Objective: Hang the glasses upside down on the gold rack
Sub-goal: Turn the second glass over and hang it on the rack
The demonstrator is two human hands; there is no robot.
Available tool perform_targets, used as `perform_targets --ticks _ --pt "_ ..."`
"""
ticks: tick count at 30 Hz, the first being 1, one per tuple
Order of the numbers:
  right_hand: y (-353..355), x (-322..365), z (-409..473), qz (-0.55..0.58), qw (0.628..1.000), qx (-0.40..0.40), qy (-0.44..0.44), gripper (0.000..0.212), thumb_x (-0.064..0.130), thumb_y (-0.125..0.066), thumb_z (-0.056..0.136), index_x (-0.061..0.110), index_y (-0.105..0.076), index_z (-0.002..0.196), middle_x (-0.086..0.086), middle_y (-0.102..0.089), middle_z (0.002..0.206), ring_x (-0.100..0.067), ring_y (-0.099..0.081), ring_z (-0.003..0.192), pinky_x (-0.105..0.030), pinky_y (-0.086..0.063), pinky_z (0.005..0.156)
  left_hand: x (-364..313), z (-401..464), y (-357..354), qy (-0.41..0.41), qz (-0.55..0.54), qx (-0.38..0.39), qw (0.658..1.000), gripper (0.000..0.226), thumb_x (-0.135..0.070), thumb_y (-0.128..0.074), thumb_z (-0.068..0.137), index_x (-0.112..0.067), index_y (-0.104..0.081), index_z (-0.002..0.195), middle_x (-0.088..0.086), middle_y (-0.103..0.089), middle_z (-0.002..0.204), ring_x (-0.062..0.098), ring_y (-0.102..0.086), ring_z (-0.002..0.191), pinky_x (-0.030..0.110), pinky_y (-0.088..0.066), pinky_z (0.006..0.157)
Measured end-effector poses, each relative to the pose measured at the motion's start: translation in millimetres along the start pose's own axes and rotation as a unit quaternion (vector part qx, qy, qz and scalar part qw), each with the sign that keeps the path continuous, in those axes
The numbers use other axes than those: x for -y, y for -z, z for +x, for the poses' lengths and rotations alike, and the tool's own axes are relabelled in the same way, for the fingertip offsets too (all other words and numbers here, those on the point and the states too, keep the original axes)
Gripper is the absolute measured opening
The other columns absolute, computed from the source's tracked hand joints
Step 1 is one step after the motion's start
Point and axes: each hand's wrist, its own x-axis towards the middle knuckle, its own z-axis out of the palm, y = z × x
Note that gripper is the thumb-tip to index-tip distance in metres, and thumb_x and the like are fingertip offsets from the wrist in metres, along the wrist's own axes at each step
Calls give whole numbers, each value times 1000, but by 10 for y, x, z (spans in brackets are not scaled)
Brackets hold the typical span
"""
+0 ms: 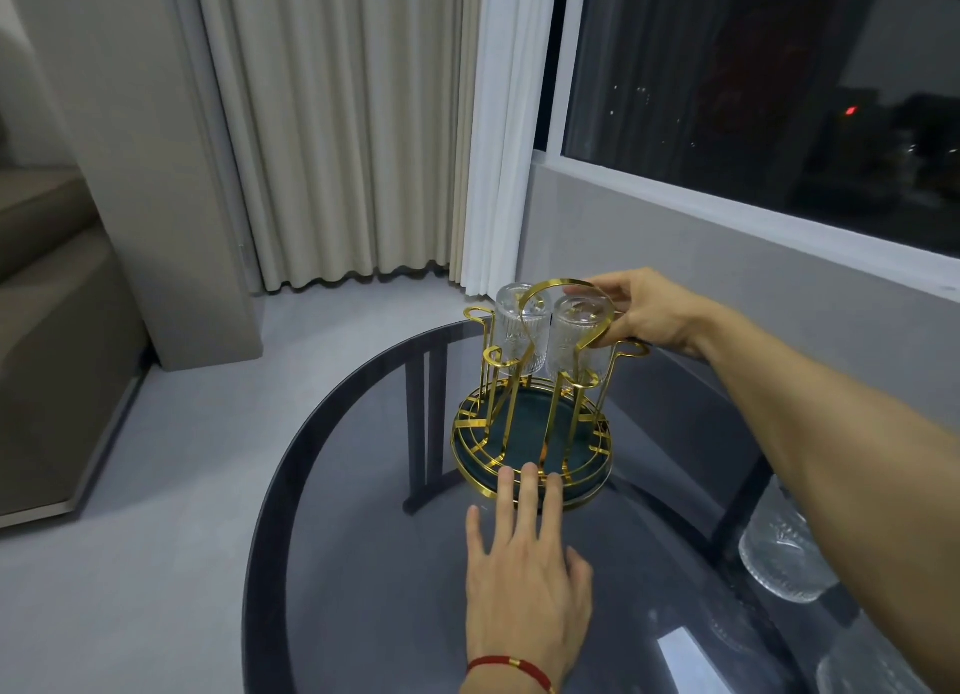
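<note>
Right hand [644, 311] is gripping a glass [579, 337] on the gold rack [530, 423] while the flat, empty left hand [524, 563] is steadying its base, so a hard push could be tipping everything over.

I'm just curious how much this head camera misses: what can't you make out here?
- Right hand: its fingers pass behind the near glass, so the grip is hidden.
- Clear glassware at lower right: partly behind the right forearm, blurred.
- Gold rack: far pegs hidden behind the glasses.
- Left hand: wrist cut off by the bottom edge.
</note>
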Motion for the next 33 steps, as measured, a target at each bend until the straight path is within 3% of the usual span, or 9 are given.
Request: perform_targets --ticks 5,8,12,16,19,22,26,30,33 --pt "66 -34 13 23 999 43 -4 85 -14 -75 83 27 -52 154 3 -58 152 -24 -47 147 -51 -45 117 4 -19 -15 -2 -3 -11 1000 70 -42 -43 86 -26 -36 153 3 -38 161 26 -23 152 61 -37 111" --pt "120 -89 -82 72 997 8 4 79 -12 -72 87 30 -53 152 2 -44 164 -26 -34 156 -52 -46 116 9 -19 -1 0 -6 -12 1000 70 -40 -46 87 -26 -35 154 3 -36 162 26 -20 152 60 -35 113" --pt "122 -178 -422 91 989 -114 18 57 -7 -64 94 21 -62 144 -3 -58 152 -24 -52 143 -39 -51 110 -10 -44 24 -3 -14 -16 1000 69 -38 -48 88 -23 -38 154 4 -36 162 27 -22 152 60 -35 113" --pt "-13 -203 -867 47 973 -225 19 42 -3 -56 98 23 -71 128 0 -70 130 -18 -65 123 -41 -53 109 -14 -39 72 -6 -7 -3 1000 69 -39 -48 92 -24 -29 158 4 -25 167 28 -14 154 60 -28 118" --pt "-184 -113 -1476 -17 969 -239 63 42 -4 -55 96 19 -74 124 4 -73 121 -10 -66 115 -18 -50 104 -65 -55 141 -6 4 38 999 70 -40 -41 99 -26 -10 161 2 -4 171 25 6 155 56 -14 123" --pt "-410 -139 -2130 -122 955 -237 130 40 -6 -60 87 14 -78 117 1 -75 117 -12 -67 109 3 -35 94 -85 -82 178 3 9 40 999 70 -41 -39 100 -27 -8 161 1 -2 171 25 7 155 54 -15 123" --pt "-640 -412 -2880 -172 938 -263 149 36 -2 -60 82 15 -78 108 3 -75 111 -16 -69 105 -21 -48 99 -242 -182 254 14 11 57 998 66 -38 -43 99 -26 -18 160 2 -7 171 30 -1 155 58 -18 121" --pt "-784 -628 -3364 -143 936 -297 123 37 -1 -59 83 17 -78 109 7 -73 109 -9 -68 105 -21 -51 97 -669 -309 376 -60 -11 59 996 70 -44 -53 92 -22 -30 154 9 -25 165 33 -12 153 52 -22 119" --pt "-744 -682 -3541 -117 936 -312 113 36 -2 -60 83 17 -79 106 8 -74 106 -1 -67 102 -21 -51 94 -997 -412 438 -138 -163 66 975 68 -33 -63 86 -18 -41 148 6 -44 150 25 -34 143 39 -34 113"
